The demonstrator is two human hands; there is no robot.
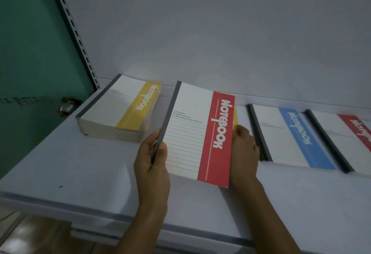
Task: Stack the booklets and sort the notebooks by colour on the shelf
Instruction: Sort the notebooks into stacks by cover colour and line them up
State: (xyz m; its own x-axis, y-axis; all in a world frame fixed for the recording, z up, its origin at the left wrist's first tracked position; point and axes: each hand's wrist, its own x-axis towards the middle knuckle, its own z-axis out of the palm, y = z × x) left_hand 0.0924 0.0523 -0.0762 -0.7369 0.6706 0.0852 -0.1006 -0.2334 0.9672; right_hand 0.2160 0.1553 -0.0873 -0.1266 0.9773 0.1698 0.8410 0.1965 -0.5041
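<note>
Left hand [152,163] grips the grey spine edge of a red notebook [198,133], thumb laid on the front cover and fingers curled round behind. The right hand [244,153] holds the opposite edge beside the red band, its thumb at the edge and most of its fingers hidden behind the cover. The notebook faces up and is tilted, over the middle of the white shelf [80,169]; whether it touches the shelf I cannot tell. A sliver of yellow shows behind its upper right edge, too little to say what it is.

To the left, well apart, a thick yellow pile [120,113] of notebooks lies flat near the shelf's back corner. Just beside the right hand lies a blue pile [287,137], dark spines toward the hand. A red pile [345,133] sits close against its far side, cut off by the frame. At the far left, a slotted metal upright [74,32] runs up beside a green door [30,52] with a round knob [67,106].
</note>
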